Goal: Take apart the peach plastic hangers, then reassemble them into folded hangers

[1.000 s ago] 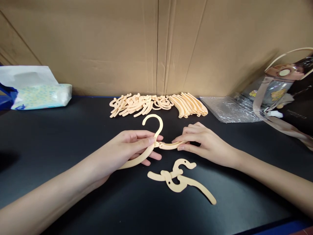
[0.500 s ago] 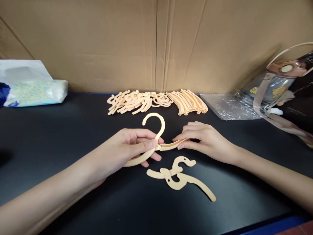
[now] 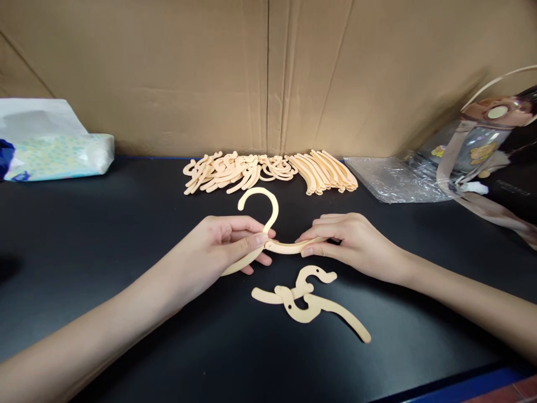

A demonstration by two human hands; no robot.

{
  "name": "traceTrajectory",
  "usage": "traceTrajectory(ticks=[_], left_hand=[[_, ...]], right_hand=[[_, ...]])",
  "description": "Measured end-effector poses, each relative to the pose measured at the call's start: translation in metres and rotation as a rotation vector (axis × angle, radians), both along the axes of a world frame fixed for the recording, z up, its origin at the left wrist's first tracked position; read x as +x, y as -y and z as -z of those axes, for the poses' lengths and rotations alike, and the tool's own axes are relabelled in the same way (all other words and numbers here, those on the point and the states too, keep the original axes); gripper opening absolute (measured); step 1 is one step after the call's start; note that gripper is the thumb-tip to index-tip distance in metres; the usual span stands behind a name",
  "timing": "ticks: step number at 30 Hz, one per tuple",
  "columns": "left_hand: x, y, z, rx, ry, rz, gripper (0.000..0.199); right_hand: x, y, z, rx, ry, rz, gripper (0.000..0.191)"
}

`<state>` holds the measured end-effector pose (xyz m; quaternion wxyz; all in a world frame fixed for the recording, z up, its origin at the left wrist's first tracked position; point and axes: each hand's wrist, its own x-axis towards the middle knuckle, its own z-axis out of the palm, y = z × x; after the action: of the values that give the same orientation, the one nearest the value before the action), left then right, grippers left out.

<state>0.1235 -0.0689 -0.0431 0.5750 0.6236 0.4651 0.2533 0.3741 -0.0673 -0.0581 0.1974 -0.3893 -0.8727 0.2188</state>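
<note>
My left hand (image 3: 235, 240) pinches a cream plastic hanger hook (image 3: 274, 210) at its base, thumb on top, with one curved arm running down to the left under the palm. From the same joint a second curved hanger arm (image 3: 285, 247) reaches right, and my right hand (image 3: 344, 238) grips its outer end between thumb and fingers. The joint itself is partly covered by my left thumb. Just below the hands, two flat cream curved pieces (image 3: 302, 316) with small holes lie crossed on the black table (image 3: 201, 347).
Behind the hands lie a heap of flat curved pieces (image 3: 222, 173), a cluster of hooks (image 3: 277, 168) and a row of hanger arms (image 3: 325, 172). A tissue pack (image 3: 59, 148) sits at left. To the right are a clear plastic bag (image 3: 390, 179) and a strapped bottle (image 3: 482, 143). Cardboard (image 3: 188, 73) stands behind.
The right-hand arm has turned at the hook's joint, now showing its broad outer side and meeting the hook base more closely. Both hands keep their grip; the hook has shifted slightly left.
</note>
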Motion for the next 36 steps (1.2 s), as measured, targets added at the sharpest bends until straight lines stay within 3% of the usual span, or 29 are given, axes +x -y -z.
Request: traceTrajectory(ticks=[7, 10, 13, 18, 24, 31, 34, 36], left_hand=[[0.002, 0.000, 0.002, 0.155, -0.095, -0.067, 0.041], [0.002, 0.000, 0.005, 0.261, -0.160, -0.090, 0.044], [0.000, -0.001, 0.005, 0.367, -0.294, -0.033, 0.036], [-0.003, -0.004, 0.008, 0.663, -0.502, 0.026, 0.032], [-0.003, -0.003, 0.021, 0.751, -0.461, 0.045, 0.029], [0.003, 0.004, 0.013, 0.685, -0.409, 0.136, 0.023], [0.002, 0.004, 0.013, 0.676, -0.382, 0.158, 0.023], [0.001, 0.005, 0.014, 0.683, -0.386, 0.164, 0.023]], right_hand=[[-0.003, 0.004, -0.002, -0.078, -0.039, 0.174, 0.026], [0.002, 0.001, -0.003, -0.003, 0.017, 0.280, 0.027], [0.006, 0.000, -0.006, 0.116, 0.206, 0.356, 0.023], [0.010, 0.001, -0.009, 0.336, 0.373, 0.411, 0.027], [0.018, 0.000, -0.005, 0.420, 0.515, 0.367, 0.030], [0.026, 0.002, -0.013, 0.422, 0.548, 0.334, 0.026], [0.023, 0.007, -0.020, 0.450, 0.453, 0.180, 0.021], [0.020, 0.013, -0.025, 0.371, 0.366, 0.010, 0.025]])
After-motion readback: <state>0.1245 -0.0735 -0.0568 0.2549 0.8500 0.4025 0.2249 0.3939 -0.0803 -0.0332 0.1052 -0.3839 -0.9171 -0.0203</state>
